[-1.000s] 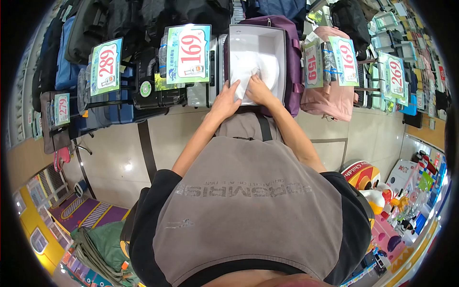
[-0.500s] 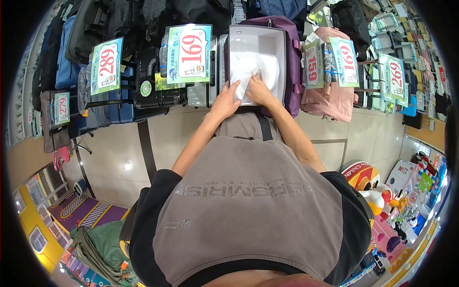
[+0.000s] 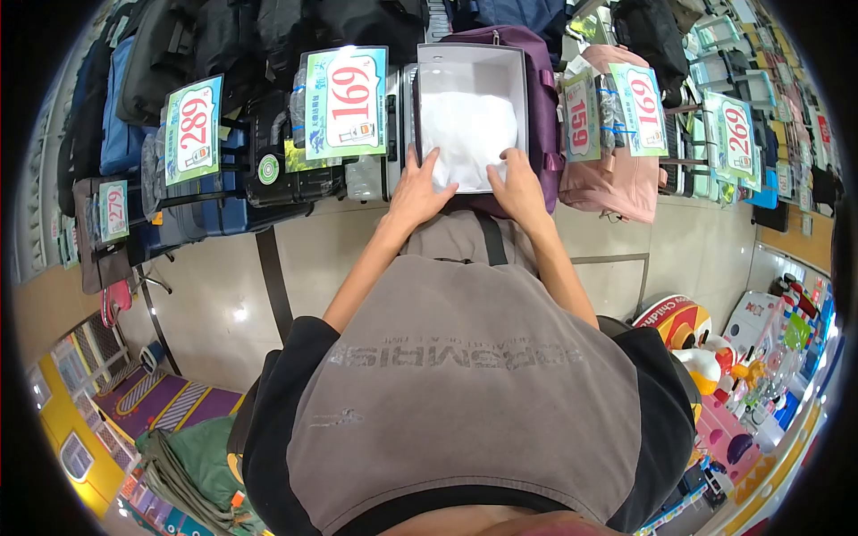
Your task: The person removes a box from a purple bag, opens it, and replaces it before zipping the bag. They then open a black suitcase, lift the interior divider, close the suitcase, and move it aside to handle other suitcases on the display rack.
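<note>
An open box (image 3: 525, 71) with a pale inside and dark outer edge stands in front of me, on or against a purple bag. White tissue paper (image 3: 469, 125) lies spread in it; whatever is beneath stays hidden. At the box's near left corner rests my left hand (image 3: 420, 188), fingers apart, thumb along the front rim. My right hand (image 3: 520, 188) is over the near right corner, thumb and forefinger apart and touching the paper's edge or the rim; its other fingers are partly curled.
Behind the box is a purple bag (image 3: 543, 107). Suitcases and bags with price signs (image 3: 347, 103) line both sides, including a pink bag (image 3: 608, 192) on the right. Tiled floor (image 3: 357, 241) shows below. Toys (image 3: 715, 366) lie at the lower right, green cloth (image 3: 201, 456) at lower left.
My right hand has moved from the middle of the paper to the near right corner. The paper, earlier folded and bunched, now lies more evenly across the box. My left hand stays near its corner.
</note>
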The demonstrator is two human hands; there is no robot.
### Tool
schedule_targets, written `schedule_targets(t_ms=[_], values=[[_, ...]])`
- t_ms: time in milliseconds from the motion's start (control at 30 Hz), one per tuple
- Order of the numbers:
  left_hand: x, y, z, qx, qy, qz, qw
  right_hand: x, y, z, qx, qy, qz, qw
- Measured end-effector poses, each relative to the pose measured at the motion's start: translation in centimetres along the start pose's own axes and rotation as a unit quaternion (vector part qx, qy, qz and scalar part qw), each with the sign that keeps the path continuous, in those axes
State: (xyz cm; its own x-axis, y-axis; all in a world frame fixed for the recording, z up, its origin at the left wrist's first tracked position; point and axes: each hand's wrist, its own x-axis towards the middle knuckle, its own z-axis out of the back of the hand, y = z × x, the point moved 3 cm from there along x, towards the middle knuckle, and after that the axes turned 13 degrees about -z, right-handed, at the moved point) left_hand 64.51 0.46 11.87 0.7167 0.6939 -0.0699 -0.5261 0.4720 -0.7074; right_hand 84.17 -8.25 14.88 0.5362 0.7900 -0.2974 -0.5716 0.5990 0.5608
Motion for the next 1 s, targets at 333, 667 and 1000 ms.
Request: schedule_targets(t_ms=[333,667,1000], values=[[0.8,3.5,-1.1,-0.229,-0.069,0.093,0.966,0.3,-5.1,1.2,0.051,-0.164,-0.026,0.985],[1.7,7.6,-5.3,-0.46,-0.026,0.126,0.879,2.6,-9.8,-4.4,0.446,0.114,-0.241,0.855],[-0.5,7.5,-4.5,-0.421,0.023,0.133,0.897,6.5,-13.4,-7.7,0.509,0.183,-0.202,0.817]])
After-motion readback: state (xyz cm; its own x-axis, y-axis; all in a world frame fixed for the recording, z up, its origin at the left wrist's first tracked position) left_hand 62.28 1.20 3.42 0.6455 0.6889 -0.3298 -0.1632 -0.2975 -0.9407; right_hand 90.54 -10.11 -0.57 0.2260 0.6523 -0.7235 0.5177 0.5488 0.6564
